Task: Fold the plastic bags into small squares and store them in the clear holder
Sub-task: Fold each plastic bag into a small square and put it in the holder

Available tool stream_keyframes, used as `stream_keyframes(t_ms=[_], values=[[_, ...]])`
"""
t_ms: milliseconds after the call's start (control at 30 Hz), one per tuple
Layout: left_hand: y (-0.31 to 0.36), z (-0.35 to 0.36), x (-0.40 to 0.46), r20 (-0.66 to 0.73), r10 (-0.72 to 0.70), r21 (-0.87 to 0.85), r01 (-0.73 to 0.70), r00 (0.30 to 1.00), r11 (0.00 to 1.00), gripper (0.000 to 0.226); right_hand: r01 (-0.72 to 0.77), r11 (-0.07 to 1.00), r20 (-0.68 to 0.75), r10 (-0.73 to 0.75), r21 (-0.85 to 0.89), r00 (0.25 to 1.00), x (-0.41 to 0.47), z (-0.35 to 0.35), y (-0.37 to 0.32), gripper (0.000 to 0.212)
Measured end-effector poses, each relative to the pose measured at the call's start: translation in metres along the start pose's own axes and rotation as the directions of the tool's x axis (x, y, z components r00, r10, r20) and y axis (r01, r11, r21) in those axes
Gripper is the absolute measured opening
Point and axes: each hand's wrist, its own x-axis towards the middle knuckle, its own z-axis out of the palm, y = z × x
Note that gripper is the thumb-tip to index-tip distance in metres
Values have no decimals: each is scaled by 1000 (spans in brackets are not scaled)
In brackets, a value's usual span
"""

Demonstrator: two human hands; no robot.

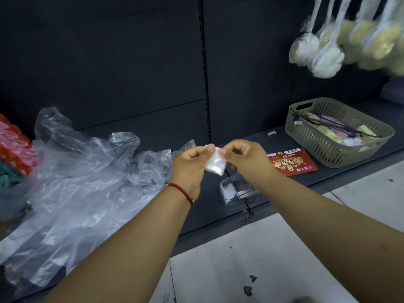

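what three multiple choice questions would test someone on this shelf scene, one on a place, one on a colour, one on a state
1. Where does the clear plastic holder sit?
A. on the dark shelf, below the hands
B. inside the grey-green slotted basket
C. on the pale tiled floor

2. What colour is the cord bracelet on the left wrist?
A. blue
B. red
C. white

3. What state is the small plastic bag held between the hands in?
A. spread out flat
B. crumpled into a ball
C. folded into a small square

Answers:
1. A: the holder stands on the dark shelf just under the right hand.
2. B: a red cord rings the wrist below the left hand.
3. C: both thumbs pinch a compact white square, while unfolded clear bags lie to the left.
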Motion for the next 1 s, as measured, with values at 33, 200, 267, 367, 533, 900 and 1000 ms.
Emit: stream_keyframes(t_ms=[33,200,267,367,533,900,1000], values=[[-8,-2,10,19,-6,38,5,1000,999,18,-25,998,44,27,-59,999,8,-5,7,17],[-59,-1,54,67,-68,293,46,995,955,26,-143,935,3,152,-325,988,46,-18,51,16],[-80,-1,60,99,-121,405,71,988,912,39,-215,882,-50,214,-420,976,57,-17,78,17],[-111,1,63,131,-265,496,168,955,852,50,-332,806,-124,313,-490,942,67,-10,124,18],[-155,8,65,145,-432,463,325,890,825,52,-412,668,-194,378,-619,905,73,16,181,35],[-216,7,66,114,-418,432,334,901,838,58,-329,499,-251,219,-802,943,75,51,223,24],[-220,7,65,119,-383,431,300,916,851,58,-318,471,-246,209,-823,946,76,58,226,27]])
